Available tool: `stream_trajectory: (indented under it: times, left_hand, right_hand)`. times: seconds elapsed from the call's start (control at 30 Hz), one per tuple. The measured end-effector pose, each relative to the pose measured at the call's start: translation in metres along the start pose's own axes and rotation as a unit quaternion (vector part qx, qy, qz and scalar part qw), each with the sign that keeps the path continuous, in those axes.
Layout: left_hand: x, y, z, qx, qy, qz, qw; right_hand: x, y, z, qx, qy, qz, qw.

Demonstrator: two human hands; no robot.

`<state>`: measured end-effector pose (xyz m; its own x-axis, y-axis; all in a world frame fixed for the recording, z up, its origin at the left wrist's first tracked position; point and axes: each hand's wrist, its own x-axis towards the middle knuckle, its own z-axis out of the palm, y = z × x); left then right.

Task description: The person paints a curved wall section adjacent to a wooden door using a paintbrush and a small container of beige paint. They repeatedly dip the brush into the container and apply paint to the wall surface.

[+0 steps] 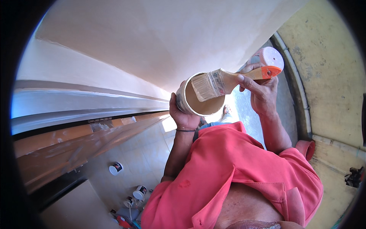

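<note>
Dipping flat brush into small tub, bristles at tub's 12 o'clock rim. Right hand clamped on orange-tipped handle, left hand wrapped round tub. Best wiped on rim, less drip. Pale wall at 11 o'clock, tiled floor w/ paint cans at 7.

Single head-worn fisheye, looking steeply down own chest, close on hands; wall ahead, tiled floor far below.
</note>
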<state>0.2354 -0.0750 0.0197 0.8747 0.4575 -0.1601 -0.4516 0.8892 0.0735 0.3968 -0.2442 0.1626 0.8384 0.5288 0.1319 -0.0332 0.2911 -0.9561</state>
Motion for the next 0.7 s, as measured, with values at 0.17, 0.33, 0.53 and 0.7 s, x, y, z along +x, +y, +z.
stream_trajectory:
  times: [0.17,0.33,0.53,0.7]
  left_hand:
    - [0.004,0.005,-0.015,0.044,0.046,-0.008,0.998]
    - [0.002,0.014,-0.002,-0.028,-0.024,-0.049,0.998]
    - [0.003,0.023,-0.005,-0.048,-0.044,-0.078,0.995]
    - [-0.005,0.024,-0.015,-0.033,-0.014,-0.069,0.997]
  right_hand:
    - [-0.010,0.012,0.006,0.074,0.020,0.025,0.997]
    - [-0.004,0.036,-0.002,0.296,0.070,0.222,0.926]
    - [0.022,0.026,0.024,0.453,0.079,0.238,0.856]
    - [0.086,-0.047,0.063,0.386,-0.018,-0.127,0.913]
